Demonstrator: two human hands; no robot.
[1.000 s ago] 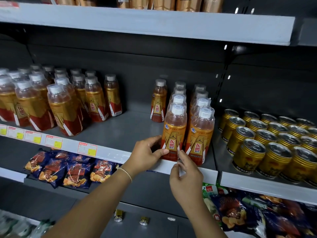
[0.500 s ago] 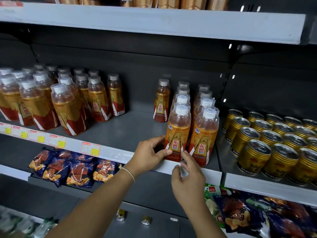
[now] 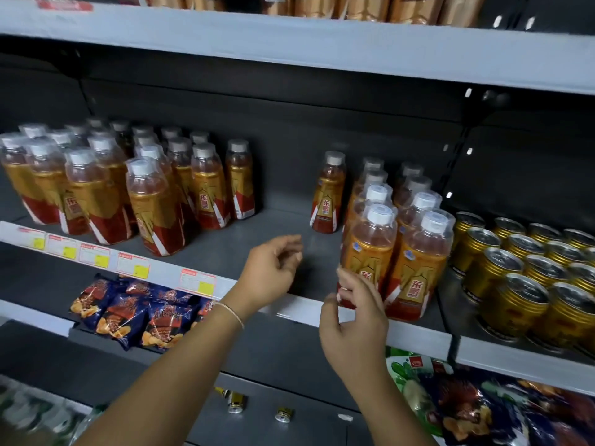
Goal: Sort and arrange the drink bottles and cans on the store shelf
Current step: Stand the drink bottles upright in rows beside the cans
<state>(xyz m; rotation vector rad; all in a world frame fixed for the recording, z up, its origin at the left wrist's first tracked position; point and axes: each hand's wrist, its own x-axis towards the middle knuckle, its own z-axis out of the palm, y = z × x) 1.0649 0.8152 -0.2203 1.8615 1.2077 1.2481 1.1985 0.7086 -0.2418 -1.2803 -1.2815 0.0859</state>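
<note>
Amber bottle (image 3: 367, 252) at the shelf's (image 3: 299, 312) front edge; the right hand (image 3: 352, 313) touches its base with loosely curled fingers. The left hand (image 3: 273, 272), left of the bottle, hangs relaxed, holding nothing. A lone bottle (image 3: 328, 194) stands behind; gold cans (image 3: 515, 268) to the bottle's right. Both forearms reach up from below.

Shop: price-tagged shelf (image 3: 322, 312) of drinks.

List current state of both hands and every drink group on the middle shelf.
Left hand: fingers loosely curled, holding nothing.
Right hand: at the front bottle's base; grip unclear.
Front bottle: upright at shelf edge.
Lone bottle: upright, apart.
Left bottles: upright, clustered.
Cans: upright in rows.
</note>
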